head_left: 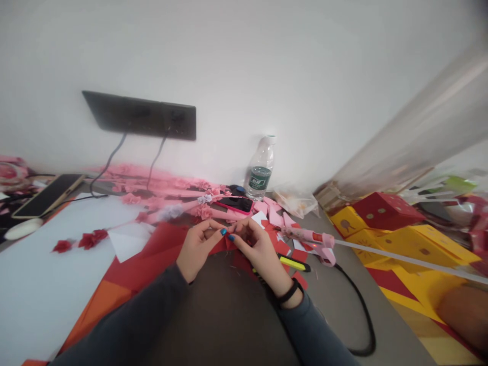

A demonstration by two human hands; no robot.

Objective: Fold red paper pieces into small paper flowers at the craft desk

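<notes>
My left hand (196,250) and my right hand (256,248) meet over the near side of the desk, thumbs and fingertips pinched together. Between them is a small piece of red paper (229,230), mostly covered by the fingers. Right of my right hand lies a pink hot glue gun (308,237) with a white glue stick (404,258) out of its back. A yellow and black utility knife (294,263) rests by my right wrist among cut squares of red paper (282,247). Red sheets (147,254) lie beneath and left of my left hand.
A plastic water bottle (261,170) stands by the wall, near a pink-edged phone (235,204). Pink paper flowers on stems (168,195) stretch leftward. A white sheet (49,274) covers the left side. Yellow boxes (415,244) stand at right; the glue gun's black cord (362,305) curves below.
</notes>
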